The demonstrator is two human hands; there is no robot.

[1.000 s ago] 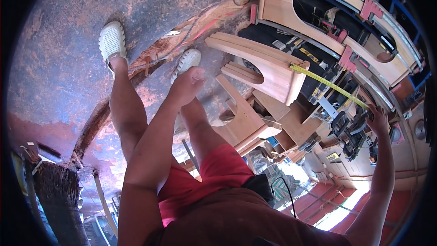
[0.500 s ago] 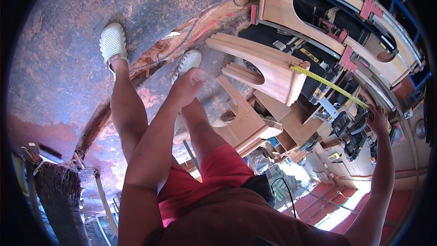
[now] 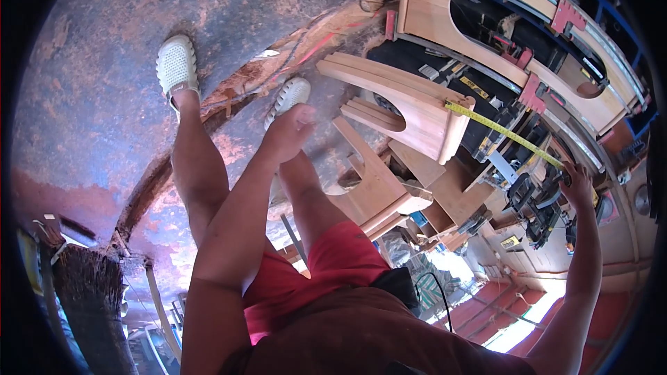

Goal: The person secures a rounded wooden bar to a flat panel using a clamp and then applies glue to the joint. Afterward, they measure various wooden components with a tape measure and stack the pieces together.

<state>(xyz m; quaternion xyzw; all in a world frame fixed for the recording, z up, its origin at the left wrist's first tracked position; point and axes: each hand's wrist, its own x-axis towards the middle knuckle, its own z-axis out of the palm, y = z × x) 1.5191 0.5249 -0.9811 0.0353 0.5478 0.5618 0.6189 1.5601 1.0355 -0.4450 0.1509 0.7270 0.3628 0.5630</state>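
Observation:
My right hand (image 3: 578,186) is wrapped round the case of a tape measure, mostly hidden by the fingers. Its yellow blade (image 3: 507,132) stretches out straight, and the far end meets the rounded edge of a pale wooden panel (image 3: 417,114) with an oval cut-out. My left hand (image 3: 292,130) hangs in front of my lower leg, fingers curled in, with nothing visible in them. It touches no wood.
Long bar clamps (image 3: 531,90) grip another wooden frame (image 3: 434,0) at the upper right. More cut wooden pieces (image 3: 375,184) stand beside my leg. A cracked, uneven floor (image 3: 278,0) lies under my shoes (image 3: 177,62). Black tools (image 3: 535,201) sit near my right hand.
The view has shifted slightly. The tape blade stays stretched from the panel edge to my right hand, and both hands keep nearly the same pose.

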